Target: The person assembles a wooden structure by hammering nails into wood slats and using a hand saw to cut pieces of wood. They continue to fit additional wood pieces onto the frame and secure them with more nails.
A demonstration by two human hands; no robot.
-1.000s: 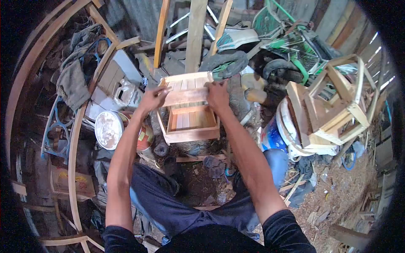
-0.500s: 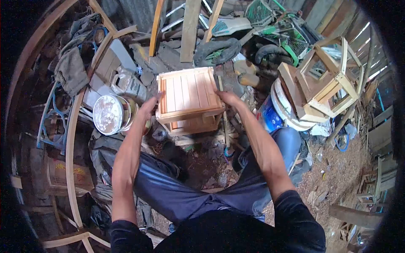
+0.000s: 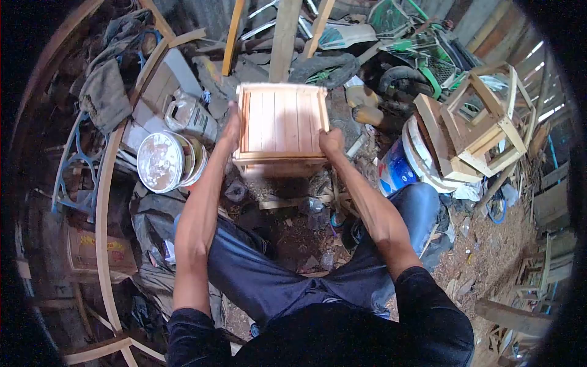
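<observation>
A small wooden stand (image 3: 278, 125) with a slatted top inside a raised frame is held out in front of my knees. On its left side my left hand (image 3: 231, 127) presses against the frame, fingers mostly hidden along the edge. My right hand (image 3: 332, 142) grips the near right corner, fingers curled around the wood. The slatted face is tilted toward me, and only a strip of the lower part shows beneath its front edge.
At left stand a paint-stained white bucket (image 3: 160, 162) and a plastic jug (image 3: 191, 116). On the right, a blue and white bucket (image 3: 397, 166) bears a wooden frame piece (image 3: 483, 131). Upright planks (image 3: 284, 43) lean at the back. Scraps and sawdust (image 3: 483, 244) cover the ground.
Both hands have raised the wooden stand and tipped its slatted top more toward me. Its lower shelf, visible before, is now mostly hidden. My view has shifted slightly.
</observation>
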